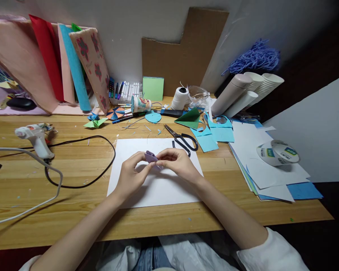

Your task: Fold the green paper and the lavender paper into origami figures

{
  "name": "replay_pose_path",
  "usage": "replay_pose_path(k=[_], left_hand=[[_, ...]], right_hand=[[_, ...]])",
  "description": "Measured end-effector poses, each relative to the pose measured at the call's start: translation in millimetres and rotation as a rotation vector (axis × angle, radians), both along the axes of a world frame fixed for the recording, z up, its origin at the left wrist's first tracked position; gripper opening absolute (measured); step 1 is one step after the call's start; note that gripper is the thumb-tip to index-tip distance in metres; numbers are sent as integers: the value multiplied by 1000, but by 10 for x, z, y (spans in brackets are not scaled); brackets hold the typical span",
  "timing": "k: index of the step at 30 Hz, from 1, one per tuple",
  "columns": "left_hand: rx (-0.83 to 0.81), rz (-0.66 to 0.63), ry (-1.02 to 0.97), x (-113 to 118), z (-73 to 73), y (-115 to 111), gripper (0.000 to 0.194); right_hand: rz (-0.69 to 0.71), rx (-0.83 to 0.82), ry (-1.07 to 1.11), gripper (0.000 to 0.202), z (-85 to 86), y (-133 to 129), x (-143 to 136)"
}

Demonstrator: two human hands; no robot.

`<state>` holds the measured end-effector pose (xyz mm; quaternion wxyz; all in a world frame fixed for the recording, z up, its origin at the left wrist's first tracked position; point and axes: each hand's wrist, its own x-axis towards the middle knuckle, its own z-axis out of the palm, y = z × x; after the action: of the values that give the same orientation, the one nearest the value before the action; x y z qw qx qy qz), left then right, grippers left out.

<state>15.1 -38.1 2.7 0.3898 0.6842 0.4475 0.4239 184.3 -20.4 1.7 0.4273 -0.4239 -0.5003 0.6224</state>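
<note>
A small folded piece of purple paper [150, 156] is held up over a white sheet [158, 195] on the wooden table. My left hand [132, 174] pinches its left side between thumb and fingers. From the right, my right hand [178, 162] has thumb and fingertips closed on the paper's other edge. The fingertips hide part of the folds. Just behind my right hand, black-handled scissors [183, 140] lie partly on the sheet, blades pointing to the back left.
At left lie a white glue gun [35, 138] and its looped black cable [113, 158]. Behind are blue paper scraps [207, 143], a green folded paper [189, 118] and a thread spool [180, 98]. A tape roll [278, 152] rests on stacked paper [260, 175] at right.
</note>
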Motion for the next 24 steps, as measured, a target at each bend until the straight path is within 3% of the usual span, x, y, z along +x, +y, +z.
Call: replay_pose_path(k=[7,10,16,20,24], left_hand=[[-215,105,-289,65,-25,12,16],[-245,110,-319,71,-14,5,14],[-3,184,-206,48,-2,-25,7],[126,140,-141,22,24,-41,8],[151,66,-109,-14,53,-51,12]], right_hand=[[-102,34,20,11,7,-55,-73],[-156,47,42,11,-49,-63,-99],[-199,56,106,12,-137,-61,-140],[-200,103,110,12,-101,-88,-166],[-193,149,80,11,-62,-118,-171]])
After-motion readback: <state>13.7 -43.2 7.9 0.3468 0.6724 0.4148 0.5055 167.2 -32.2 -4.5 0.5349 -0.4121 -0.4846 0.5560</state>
